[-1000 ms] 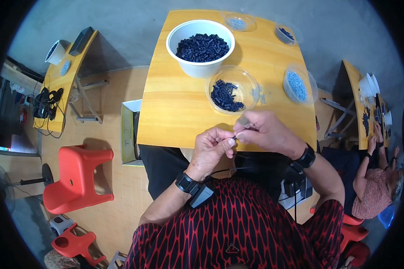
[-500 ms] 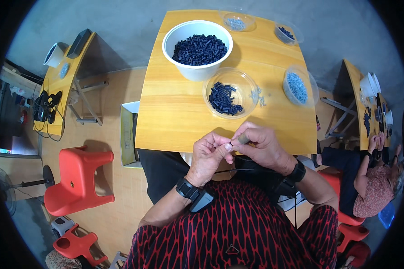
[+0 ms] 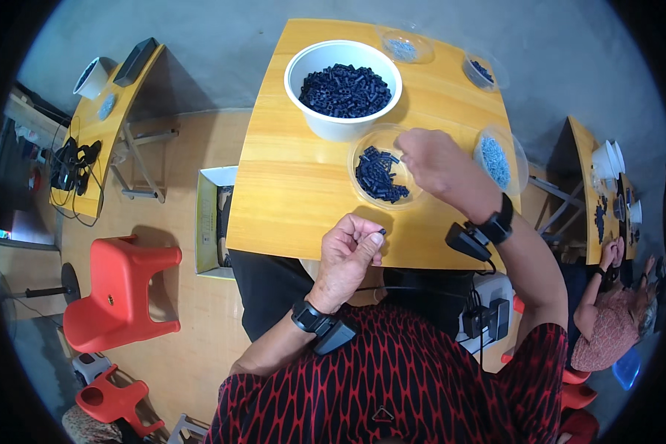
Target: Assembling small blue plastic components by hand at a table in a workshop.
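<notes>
My left hand [image 3: 345, 251] is closed near the table's front edge, pinching a small black plastic tube [image 3: 382, 231] between thumb and finger. Over the right rim of a shallow clear bowl [image 3: 357, 194], my right hand [image 3: 435, 164] is curled with knuckles up. Its fingertips are hidden, so I cannot see what they hold. Black tube pieces [image 3: 379, 175] lie heaped in the left part of that bowl. Just behind it stands a white tub [image 3: 331, 127], full of similar black pieces [image 3: 345, 92]. A clear tub of silvery screws [image 3: 495, 160] sits to the right.
Two clear containers [image 3: 407, 48] [image 3: 483, 72] stand along the wooden table's [image 3: 288, 196] far edge. A cardboard box [image 3: 213, 222] is on the floor at left, near a red chair [image 3: 122, 292]. Another person [image 3: 607, 325] works at a table on the far right.
My right hand has left my left hand and moved up and right to the shallow bowl. My left hand stays nearly in place, pinching the tube. The view has shifted slightly.
</notes>
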The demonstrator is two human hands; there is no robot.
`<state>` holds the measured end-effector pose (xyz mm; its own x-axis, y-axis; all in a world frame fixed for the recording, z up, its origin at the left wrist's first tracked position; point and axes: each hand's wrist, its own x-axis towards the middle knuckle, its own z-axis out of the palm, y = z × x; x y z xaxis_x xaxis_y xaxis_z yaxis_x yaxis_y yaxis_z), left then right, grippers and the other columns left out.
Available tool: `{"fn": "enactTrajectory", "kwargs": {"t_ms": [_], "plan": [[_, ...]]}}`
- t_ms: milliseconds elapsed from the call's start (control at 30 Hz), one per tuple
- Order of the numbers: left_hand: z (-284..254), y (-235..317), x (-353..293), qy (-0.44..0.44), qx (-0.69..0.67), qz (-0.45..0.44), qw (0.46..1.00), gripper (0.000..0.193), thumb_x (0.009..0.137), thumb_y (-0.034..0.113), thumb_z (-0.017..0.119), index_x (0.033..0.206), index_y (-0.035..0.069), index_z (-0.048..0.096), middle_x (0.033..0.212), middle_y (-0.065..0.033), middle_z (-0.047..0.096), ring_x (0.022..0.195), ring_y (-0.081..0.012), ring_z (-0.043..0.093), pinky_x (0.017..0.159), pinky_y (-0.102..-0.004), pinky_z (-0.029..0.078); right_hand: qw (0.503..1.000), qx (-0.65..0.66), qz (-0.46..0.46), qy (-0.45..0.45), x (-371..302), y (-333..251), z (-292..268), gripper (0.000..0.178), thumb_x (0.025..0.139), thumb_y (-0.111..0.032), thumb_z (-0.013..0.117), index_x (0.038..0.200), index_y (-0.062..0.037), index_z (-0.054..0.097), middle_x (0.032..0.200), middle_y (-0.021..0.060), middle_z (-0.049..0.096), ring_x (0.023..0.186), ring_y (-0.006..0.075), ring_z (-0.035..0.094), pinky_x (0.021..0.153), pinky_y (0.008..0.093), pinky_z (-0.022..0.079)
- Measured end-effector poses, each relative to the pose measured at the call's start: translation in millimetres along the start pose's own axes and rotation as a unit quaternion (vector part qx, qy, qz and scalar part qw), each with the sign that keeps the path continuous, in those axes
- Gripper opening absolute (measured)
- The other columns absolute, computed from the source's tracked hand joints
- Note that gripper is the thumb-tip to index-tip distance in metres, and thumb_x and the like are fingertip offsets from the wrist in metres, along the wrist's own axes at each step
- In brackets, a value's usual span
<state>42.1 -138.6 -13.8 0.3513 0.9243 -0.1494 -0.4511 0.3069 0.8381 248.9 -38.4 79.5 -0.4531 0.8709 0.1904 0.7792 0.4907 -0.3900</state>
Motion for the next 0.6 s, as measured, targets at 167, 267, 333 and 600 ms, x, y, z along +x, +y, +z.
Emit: {"fn": "enactTrajectory", "kwargs": {"t_ms": [167,267,333,600], "plan": [[-2,3,2,0.0,0.01,0.012,1.0,0.007,0.098,0.008,0.064,0.1,0.002,0.06,0.08,-0.0019,0.062,0.067,-0.0087,0.058,0.065,-0.0236,0.052,0.998,-0.016,-0.011,-0.066,9,6,19,0.01,0.077,-0.001,0.054,0.083,0.0067,0.059,0.083,0.0296,0.062,0.081,0.0474,0.061,0.071,0.0521,0.049],[-2,3,2,-0.007,0.003,0.001,1.0,0.008,0.099,0.008,0.064,0.101,0.002,0.06,0.079,-0.0016,0.061,0.067,-0.0082,0.057,0.065,-0.0238,0.052,0.997,0.004,-0.028,-0.068,9,1,18,0.006,0.077,-0.001,0.056,0.078,0.0054,0.056,0.077,0.0294,0.06,0.075,0.0482,0.058,0.067,0.0504,0.047],[-1,4,3,-0.01,0.007,-0.004,1.0,0.008,0.099,0.009,0.063,0.101,0.002,0.059,0.08,-0.0015,0.061,0.068,-0.0078,0.057,0.066,-0.0239,0.052,0.991,0.001,0.014,-0.134,10,-7,13,0.007,0.077,-0.001,0.058,0.078,0.0049,0.057,0.078,0.0281,0.061,0.076,0.0468,0.059,0.068,0.0496,0.048],[-3,2,5,-0.019,0.01,-0.006,1.0,0.007,0.099,0.007,0.062,0.101,0.002,0.059,0.081,-0.0016,0.061,0.068,-0.0077,0.057,0.066,-0.0242,0.053,0.992,-0.012,-0.02,-0.122,8,5,29,0.008,0.079,-0.004,0.062,0.079,0.0028,0.059,0.084,0.0232,0.062,0.08,0.0437,0.06,0.07,0.0475,0.048]]}}
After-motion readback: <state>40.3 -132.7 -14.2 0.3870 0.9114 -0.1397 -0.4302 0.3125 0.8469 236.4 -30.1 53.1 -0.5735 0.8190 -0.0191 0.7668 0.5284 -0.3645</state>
